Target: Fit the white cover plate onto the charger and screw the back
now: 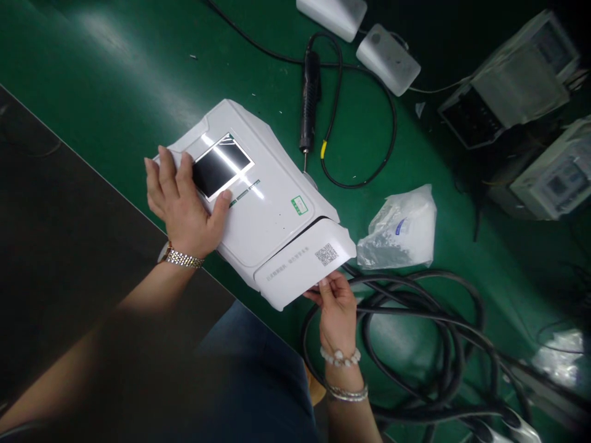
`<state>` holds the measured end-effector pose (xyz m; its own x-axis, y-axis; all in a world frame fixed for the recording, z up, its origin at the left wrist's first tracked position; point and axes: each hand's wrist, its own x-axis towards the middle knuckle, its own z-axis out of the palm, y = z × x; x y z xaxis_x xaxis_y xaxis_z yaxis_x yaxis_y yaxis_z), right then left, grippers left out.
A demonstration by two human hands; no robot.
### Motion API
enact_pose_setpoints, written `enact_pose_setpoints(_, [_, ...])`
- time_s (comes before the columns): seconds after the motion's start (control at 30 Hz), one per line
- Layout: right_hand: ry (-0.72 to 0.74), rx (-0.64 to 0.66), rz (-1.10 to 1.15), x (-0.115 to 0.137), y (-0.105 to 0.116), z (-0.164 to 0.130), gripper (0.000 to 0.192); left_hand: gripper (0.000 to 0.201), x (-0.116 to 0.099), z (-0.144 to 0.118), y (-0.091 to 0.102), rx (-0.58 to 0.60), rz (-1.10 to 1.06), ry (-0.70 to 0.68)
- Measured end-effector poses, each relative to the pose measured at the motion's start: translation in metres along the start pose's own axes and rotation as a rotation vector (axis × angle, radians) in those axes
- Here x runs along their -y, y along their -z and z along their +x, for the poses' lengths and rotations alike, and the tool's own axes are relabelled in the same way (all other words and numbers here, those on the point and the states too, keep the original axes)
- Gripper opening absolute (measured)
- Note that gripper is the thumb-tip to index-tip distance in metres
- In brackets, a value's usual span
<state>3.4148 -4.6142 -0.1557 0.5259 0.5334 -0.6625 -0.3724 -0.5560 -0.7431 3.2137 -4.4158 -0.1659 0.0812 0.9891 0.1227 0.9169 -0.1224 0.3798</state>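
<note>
Near the front edge of the green table (138, 80), the white box (272, 215) is steadied by the left hand (184, 203), its fingers laid beside the screen (223, 166), thumb spread wide. Over at the end panel (305, 264), the edge is being met by the right hand (338, 301); its fingertips are partly hidden underneath, so whether anything is pinched cannot be told. Beyond, the contents of 1 plastic bag (399, 227) are blurred by crinkles, and 2 machines (519, 83) are half swallowed by shadow, 1 cut off at right.
</note>
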Motion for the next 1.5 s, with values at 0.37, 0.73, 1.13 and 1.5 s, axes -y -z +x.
enact_pose_setpoints(0.37, [-0.012, 0.038, 0.030, 0.003, 0.001, 0.008, 0.023, 0.088, 0.001, 0.001, -0.004, 0.003, -0.025, -0.023])
enact_pose_setpoints(0.73, [-0.026, 0.082, -0.028, 0.010, 0.007, 0.012, 0.021, 0.088, -0.002, 0.001, -0.005, -0.002, -0.010, -0.035])
enact_pose_setpoints(1.13, [-0.046, 0.071, -0.033, 0.015, 0.008, 0.013, 0.017, 0.086, -0.008, -0.001, -0.005, -0.029, -0.020, -0.055])
enact_pose_setpoints(1.5, [-0.069, 0.088, 0.003, 0.012, 0.009, 0.018, 0.018, 0.090, -0.002, 0.001, -0.007, -0.007, -0.008, -0.077])
